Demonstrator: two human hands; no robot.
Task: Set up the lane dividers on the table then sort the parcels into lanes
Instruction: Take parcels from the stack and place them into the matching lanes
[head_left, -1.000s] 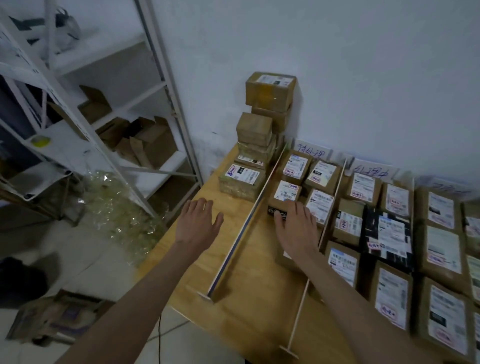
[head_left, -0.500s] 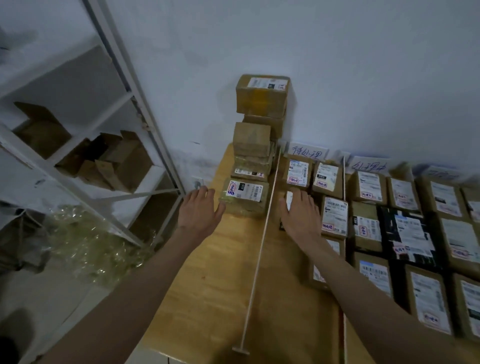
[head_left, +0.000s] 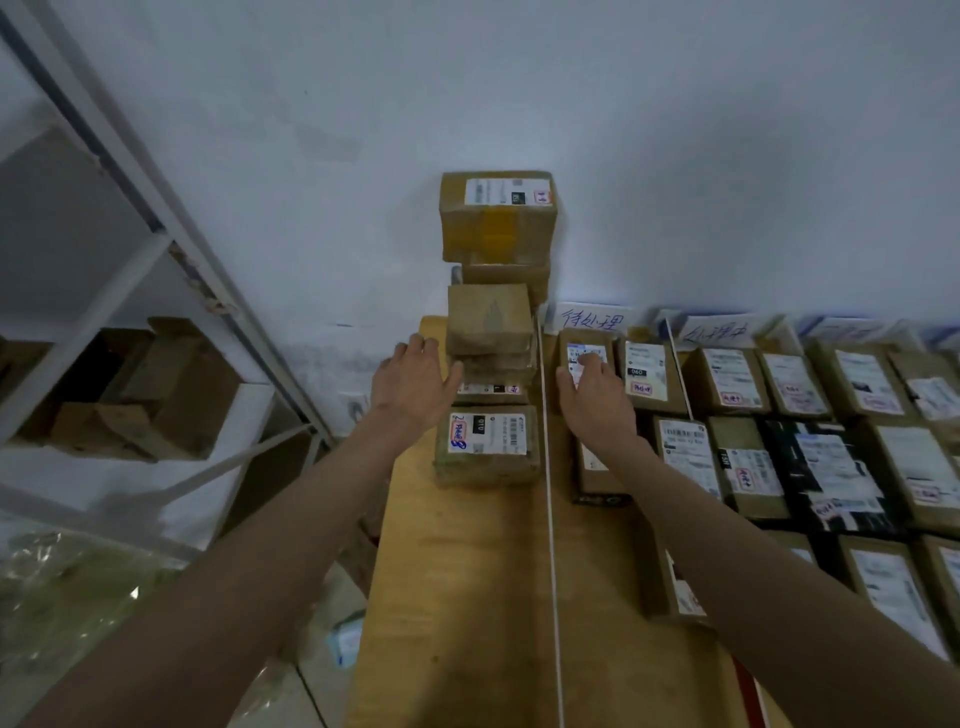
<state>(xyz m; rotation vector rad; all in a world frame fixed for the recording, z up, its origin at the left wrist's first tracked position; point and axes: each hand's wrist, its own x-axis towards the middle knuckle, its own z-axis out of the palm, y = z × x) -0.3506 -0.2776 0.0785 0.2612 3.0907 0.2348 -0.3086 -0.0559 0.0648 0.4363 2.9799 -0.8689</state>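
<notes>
Two dividers (head_left: 546, 467) already stand on the tabletop (head_left: 467, 597) — the thin white one running from the near edge to the wall, and a second (head_left: 678, 374) further right, partly hidden by parcels. Paper signs (head_left: 592, 318) lean against the wall at the head of the lanes, so the set-up part looks done, at least in what shows here.

Most parcels (head_left: 831, 415) lie flat in rows right of the first divider, labels up, and seem sorted. What looks left is the stack (head_left: 491, 332) on the left of that divider, against the wall, with one labelled parcel (head_left: 485, 441) lying flat in front of it.

The left hand (head_left: 413, 382) is beside the stack with fingers straight and spread; it seems to touch the stack's left side, holding nothing. The right hand (head_left: 589, 382) rests palm-down on a parcel (head_left: 584, 353) at the far end of the first lane — fingers loosely bent, no clear grip on it. Judging by this, sorting is well along, with the stack the main job remaining.
</notes>
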